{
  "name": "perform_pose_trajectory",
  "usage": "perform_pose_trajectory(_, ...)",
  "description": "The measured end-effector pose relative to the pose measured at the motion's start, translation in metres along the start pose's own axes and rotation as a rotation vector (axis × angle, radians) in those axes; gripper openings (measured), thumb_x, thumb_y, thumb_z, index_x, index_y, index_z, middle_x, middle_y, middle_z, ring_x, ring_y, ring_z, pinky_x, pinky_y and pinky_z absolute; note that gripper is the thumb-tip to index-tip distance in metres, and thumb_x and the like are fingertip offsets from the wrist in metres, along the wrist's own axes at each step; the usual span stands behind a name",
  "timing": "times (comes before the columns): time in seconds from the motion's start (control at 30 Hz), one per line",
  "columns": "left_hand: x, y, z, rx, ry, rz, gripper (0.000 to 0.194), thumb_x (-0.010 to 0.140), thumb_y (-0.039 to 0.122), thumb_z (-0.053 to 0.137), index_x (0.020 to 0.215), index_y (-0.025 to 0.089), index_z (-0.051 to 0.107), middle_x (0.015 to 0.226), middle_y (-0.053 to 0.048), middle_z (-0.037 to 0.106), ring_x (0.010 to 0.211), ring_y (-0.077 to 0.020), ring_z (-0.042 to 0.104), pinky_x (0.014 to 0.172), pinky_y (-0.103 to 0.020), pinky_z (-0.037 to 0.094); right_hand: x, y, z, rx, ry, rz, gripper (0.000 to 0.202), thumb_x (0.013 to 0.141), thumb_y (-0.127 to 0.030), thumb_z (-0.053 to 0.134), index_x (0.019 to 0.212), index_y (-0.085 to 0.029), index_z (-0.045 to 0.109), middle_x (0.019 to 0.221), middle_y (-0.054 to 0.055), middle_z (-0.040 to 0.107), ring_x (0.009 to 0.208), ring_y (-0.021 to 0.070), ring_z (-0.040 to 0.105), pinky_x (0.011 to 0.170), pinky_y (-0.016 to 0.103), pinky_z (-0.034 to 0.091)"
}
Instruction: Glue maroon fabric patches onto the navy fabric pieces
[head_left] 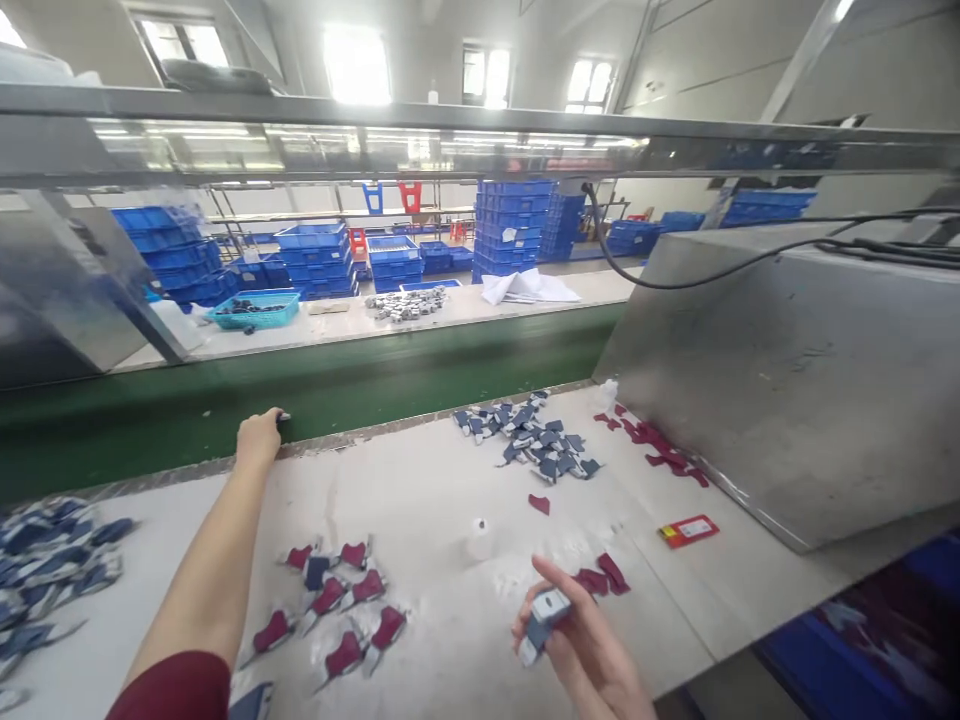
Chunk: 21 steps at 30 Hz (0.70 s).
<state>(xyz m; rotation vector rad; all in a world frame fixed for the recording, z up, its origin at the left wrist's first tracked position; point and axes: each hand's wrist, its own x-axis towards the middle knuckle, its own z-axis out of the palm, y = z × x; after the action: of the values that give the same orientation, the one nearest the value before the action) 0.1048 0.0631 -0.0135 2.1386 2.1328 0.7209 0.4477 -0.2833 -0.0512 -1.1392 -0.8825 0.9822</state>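
My left hand [257, 440] reaches out to the near edge of the green belt. Its fingers are closed, and a small dark-tipped piece [283, 416] sticks out past them. At the front of the table my right hand [585, 635] is closed around a small blue-and-grey part [544, 620], held between thumb and fingers. To its left lie several maroon-and-grey parts [345, 655], with one dark blue part [317, 572] among them. Loose maroon pieces [613, 573] lie just behind my right hand.
A pile of blue-and-grey parts [551, 445] lies beyond my right hand; another pile [56, 550] is at far left. Maroon pieces [660, 448] line the metal housing [810, 380]. A red packet [688, 531] lies nearby. Across the green belt [420, 365] stands a turquoise basket [255, 313].
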Motion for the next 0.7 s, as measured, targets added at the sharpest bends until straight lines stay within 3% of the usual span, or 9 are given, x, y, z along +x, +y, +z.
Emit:
perform_pose_trajectory(0.07, -0.001, 0.012, 0.003, 0.014, -0.028, 0.018, 0.021, 0.098, 0.027, 0.057, 0.103, 0.01, 0.067, 0.091, -0.008, 0.072, 0.087, -0.0252, 0.07, 0.081, -0.043, 0.057, 0.001, -0.001, 0.001, 0.026, 0.02, 0.049, 0.048, 0.088, -0.055, 0.067, 0.128, -0.027, 0.066, 0.094, 0.009, 0.072, 0.079, 0.0222, 0.071, 0.073, 0.034, 0.061)
perform_pose_trajectory(0.17, -0.012, 0.045, 0.017, -0.018, -0.121, 0.128, 0.022, 0.095, 0.017, 0.052, 0.11, 0.008, 0.067, 0.085, -0.008, 0.075, 0.086, -0.0276, 0.072, 0.081, -0.042, 0.056, 0.002, -0.003, 0.004, 0.075, 0.077, 0.119, 0.048, 0.083, -0.054, 0.074, 0.122, -0.025, 0.069, 0.09, 0.008, 0.073, 0.082, 0.0217, 0.071, 0.077, 0.034, 0.061)
perform_pose_trajectory(0.23, -0.028, 0.074, 0.029, -0.058, -0.2, 0.208, 0.027, 0.09, 0.014, 0.057, 0.114, 0.011, 0.067, 0.089, -0.007, 0.077, 0.086, -0.0255, 0.073, 0.082, -0.038, 0.057, 0.004, -0.003, 0.004, 0.108, 0.086, 0.151, 0.044, 0.08, -0.051, 0.078, 0.114, -0.024, 0.071, 0.09, 0.008, 0.074, 0.084, 0.0218, 0.072, 0.079, 0.034, 0.062)
perform_pose_trajectory(0.3, -0.052, 0.102, 0.037, -0.088, -0.228, 0.265, 0.033, 0.087, 0.013, 0.059, 0.119, 0.011, 0.066, 0.103, -0.012, 0.077, 0.099, -0.0283, 0.072, 0.09, -0.04, 0.056, 0.007, -0.003, 0.001, 0.156, 0.061, 0.175, 0.043, 0.077, -0.047, 0.082, 0.111, -0.023, 0.072, 0.091, 0.008, 0.075, 0.084, 0.0223, 0.072, 0.079, 0.036, 0.063)
perform_pose_trajectory(0.37, -0.083, 0.127, 0.034, -0.11, -0.202, 0.309, 0.036, 0.089, 0.015, 0.056, 0.124, 0.011, 0.063, 0.123, -0.017, 0.071, 0.119, -0.0311, 0.064, 0.103, -0.045, 0.049, 0.009, -0.002, -0.001, 0.214, 0.06, 0.198, 0.044, 0.075, -0.044, 0.085, 0.11, -0.023, 0.071, 0.095, 0.008, 0.076, 0.087, 0.0231, 0.073, 0.081, 0.039, 0.064)
perform_pose_trajectory(0.43, -0.124, 0.147, 0.016, -0.157, -0.147, 0.358, 0.035, 0.095, 0.022, 0.05, 0.129, 0.015, 0.059, 0.134, -0.015, 0.065, 0.129, -0.0297, 0.058, 0.108, -0.046, 0.045, 0.011, -0.003, -0.003, 0.261, 0.076, 0.218, 0.044, 0.072, -0.042, 0.088, 0.107, -0.022, 0.072, 0.098, 0.008, 0.077, 0.091, 0.024, 0.074, 0.084, 0.041, 0.063)
perform_pose_trajectory(0.53, -0.197, 0.169, -0.021, -0.419, 0.072, 0.433, 0.029, 0.098, 0.029, 0.05, 0.123, 0.018, 0.06, 0.121, -0.013, 0.071, 0.114, -0.0278, 0.066, 0.098, -0.044, 0.053, 0.01, -0.006, -0.001, 0.293, 0.091, 0.218, 0.044, 0.066, -0.041, 0.091, 0.1, -0.02, 0.072, 0.096, 0.008, 0.078, 0.089, 0.0247, 0.075, 0.079, 0.04, 0.064)
perform_pose_trajectory(0.63, -0.268, 0.188, -0.044, -0.597, -0.023, 0.54, 0.024, 0.095, 0.026, 0.06, 0.119, 0.022, 0.062, 0.106, -0.009, 0.074, 0.096, -0.0232, 0.07, 0.086, -0.035, 0.057, 0.007, -0.01, 0.004, 0.316, 0.095, 0.199, 0.045, 0.062, -0.043, 0.093, 0.095, -0.02, 0.072, 0.088, 0.008, 0.079, 0.083, 0.0242, 0.076, 0.073, 0.035, 0.063)
perform_pose_trajectory(0.7, -0.303, 0.198, -0.044, -0.712, -0.07, 0.559, 0.034, 0.09, 0.028, 0.07, 0.124, 0.023, 0.062, 0.105, -0.009, 0.074, 0.09, -0.0223, 0.07, 0.08, -0.032, 0.058, 0.004, -0.011, 0.007, 0.331, 0.076, 0.19, 0.045, 0.061, -0.043, 0.094, 0.093, -0.021, 0.072, 0.085, 0.007, 0.078, 0.078, 0.0223, 0.075, 0.07, 0.033, 0.062)
